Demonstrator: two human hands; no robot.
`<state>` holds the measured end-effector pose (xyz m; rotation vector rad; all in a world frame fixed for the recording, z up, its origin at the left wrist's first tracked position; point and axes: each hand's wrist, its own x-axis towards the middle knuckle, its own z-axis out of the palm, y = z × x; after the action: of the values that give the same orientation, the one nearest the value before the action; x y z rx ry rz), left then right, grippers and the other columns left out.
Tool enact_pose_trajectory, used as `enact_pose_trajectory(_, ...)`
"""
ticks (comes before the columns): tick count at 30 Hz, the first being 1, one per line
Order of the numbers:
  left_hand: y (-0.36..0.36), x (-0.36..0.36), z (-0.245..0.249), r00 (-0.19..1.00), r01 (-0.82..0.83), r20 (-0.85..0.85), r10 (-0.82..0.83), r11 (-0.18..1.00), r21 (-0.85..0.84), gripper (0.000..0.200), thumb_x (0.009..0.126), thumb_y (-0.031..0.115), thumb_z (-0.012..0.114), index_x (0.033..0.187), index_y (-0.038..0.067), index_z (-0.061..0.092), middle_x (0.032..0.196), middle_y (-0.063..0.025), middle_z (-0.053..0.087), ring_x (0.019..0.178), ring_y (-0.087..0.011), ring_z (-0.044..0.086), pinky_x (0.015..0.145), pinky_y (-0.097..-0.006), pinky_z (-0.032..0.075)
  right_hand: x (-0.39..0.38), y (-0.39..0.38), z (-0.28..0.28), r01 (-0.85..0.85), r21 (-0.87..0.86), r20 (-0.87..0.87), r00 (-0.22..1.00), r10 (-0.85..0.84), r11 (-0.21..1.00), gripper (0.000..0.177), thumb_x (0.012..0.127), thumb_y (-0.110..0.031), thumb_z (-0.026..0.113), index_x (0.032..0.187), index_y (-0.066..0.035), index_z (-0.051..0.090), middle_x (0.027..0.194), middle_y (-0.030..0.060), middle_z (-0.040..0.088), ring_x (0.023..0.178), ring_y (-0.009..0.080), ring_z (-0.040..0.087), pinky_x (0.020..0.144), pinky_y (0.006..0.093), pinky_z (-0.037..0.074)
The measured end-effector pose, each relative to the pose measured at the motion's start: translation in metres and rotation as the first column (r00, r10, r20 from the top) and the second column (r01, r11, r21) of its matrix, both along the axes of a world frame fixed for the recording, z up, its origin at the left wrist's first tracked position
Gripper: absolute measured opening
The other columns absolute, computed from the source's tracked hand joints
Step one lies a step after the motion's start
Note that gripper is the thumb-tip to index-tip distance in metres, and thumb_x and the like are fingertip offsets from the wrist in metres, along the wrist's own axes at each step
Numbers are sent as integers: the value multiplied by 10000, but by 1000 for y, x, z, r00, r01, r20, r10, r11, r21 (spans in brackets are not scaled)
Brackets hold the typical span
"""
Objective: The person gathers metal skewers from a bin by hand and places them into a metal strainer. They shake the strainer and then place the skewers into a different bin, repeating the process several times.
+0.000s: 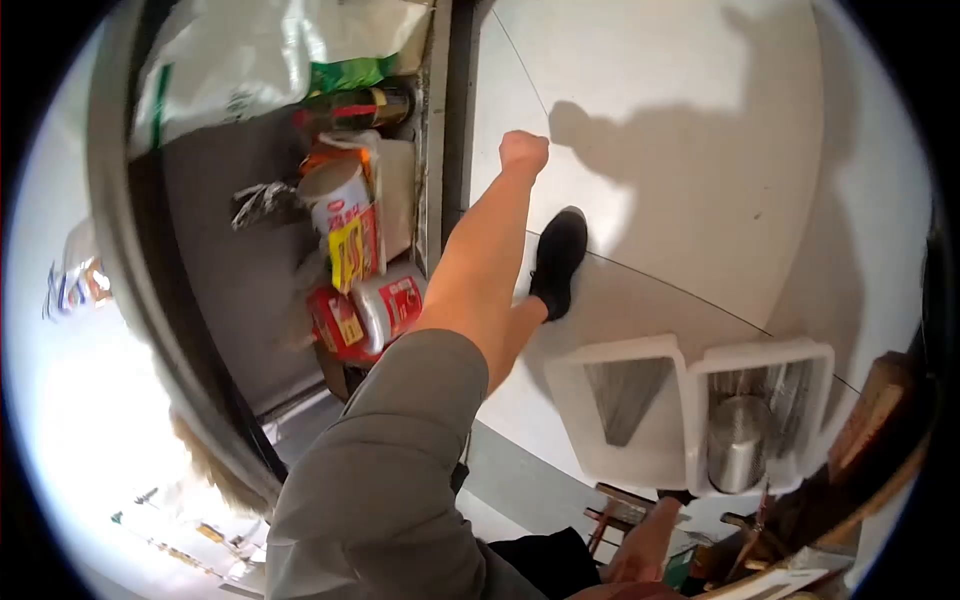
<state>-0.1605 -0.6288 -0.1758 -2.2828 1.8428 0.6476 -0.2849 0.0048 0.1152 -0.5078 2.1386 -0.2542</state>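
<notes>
My left hand (525,152) hangs over the light floor at the end of a bare forearm with a grey sleeve. Its fingers are curled in, and nothing sticks out of the fist. It touches nothing that I can see. To its left stands a dark-framed shelf (435,150) with packaged goods: a whitish tub with a red label (335,190), a yellow packet (348,255) and a red-labelled jar (390,305). A dark bottle (370,108) lies above them in the picture. My right hand is out of view.
On the floor at lower right are two whitish plastic bins (690,400), one with a shiny metal cylinder (738,445) in it. My black shoe (562,255) is on the floor tiles. Wooden pieces (870,415) line the right edge. A pale plastic bag (270,60) lies at upper left.
</notes>
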Motion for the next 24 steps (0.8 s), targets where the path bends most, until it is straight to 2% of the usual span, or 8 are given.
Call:
enact_pose_trajectory(2,-23,0,-29,997,-43,-68,45,998,40,220,724,169,622,798,-34,667,883,-234,662,846,-364,653,766,-387,527,11,-35,-19,36,23,-15,999,-35,999,121,787,-69,596,894,-36,550,862,134,549,810,306,532,779,438,399)
enact_pose_trajectory(6,-62,10,-99,978,-193,-89,191,981,-17,260,708,182,663,830,-47,649,913,-229,664,847,-350,661,750,-387,532,21,-74,-57,53,56,-31,998,-52,997,119,772,-61,597,880,-38,552,855,131,555,799,307,533,771,437,400)
enact_pose_trajectory(8,-67,-12,-85,944,-311,-98,316,949,55,265,713,189,668,870,-24,643,959,-206,665,918,-320,659,797,-378,534,20,-87,-69,42,68,-19,999,-41,997,119,765,-57,598,873,-39,552,851,129,557,794,307,534,768,436,400)
enact_pose_trajectory(14,-93,-33,-92,976,-193,123,178,975,114,290,728,184,662,959,9,647,1081,-150,651,996,-288,640,843,-355,526,21,-111,-96,60,54,-12,998,-60,997,120,743,-45,601,853,-43,554,840,124,566,778,309,537,757,435,402)
enact_pose_trajectory(17,-98,-34,-98,972,-207,133,194,974,89,305,737,175,653,995,12,652,1089,-157,648,1022,-285,631,863,-338,517,19,-114,-102,75,51,-8,997,-74,996,121,732,-39,603,842,-45,555,835,122,570,769,309,538,751,434,402)
enact_pose_trajectory(20,-98,-36,-100,977,-116,187,104,992,54,326,750,185,645,1024,9,652,1097,-160,645,1035,-276,627,874,-328,511,22,-118,-104,111,53,-13,994,-110,992,122,721,-32,604,832,-47,556,830,119,574,761,310,539,746,433,403)
enact_pose_trajectory(23,-114,-20,-117,962,-12,271,-46,978,209,351,754,194,637,1047,0,647,1100,-161,644,1050,-271,620,885,-331,505,23,-120,-106,128,40,-14,992,-127,991,124,710,-26,605,822,-49,557,824,117,578,753,311,540,740,432,404)
enact_pose_trajectory(24,-108,-22,-109,959,96,249,-134,982,161,356,749,217,651,1010,-25,645,1041,-164,660,973,-251,653,800,-321,534,22,-123,-105,131,40,-26,991,-130,991,125,706,-24,606,818,-50,557,823,116,580,751,311,540,739,432,404)
